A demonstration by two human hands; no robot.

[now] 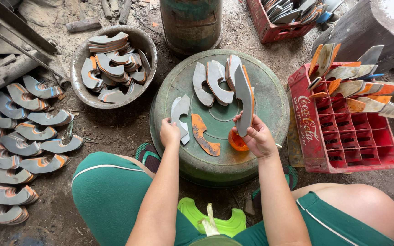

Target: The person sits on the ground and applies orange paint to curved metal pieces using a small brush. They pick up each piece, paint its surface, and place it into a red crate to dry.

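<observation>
Dirt floor surrounds an upturned green tub (pixel 270 136) serving as worktop. Right hand (pixel 258 136) grips an upright grey sole piece (pixel 244 102); left hand (pixel 169 132) pinches another (pixel 180 114) lying flat. Several pieces lie on the tub; many fill the metal basin (pixel 80 59) and red crate (pixel 343 132).

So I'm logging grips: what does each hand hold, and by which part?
The right hand holds a grey curved cutout upright by its lower end. The left hand grips another grey cutout at its lower edge.

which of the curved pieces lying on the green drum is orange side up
The curved piece lying alone at the drum's near edge, between the two hands, shows a worn orange face. The others lying there show grey.
</observation>
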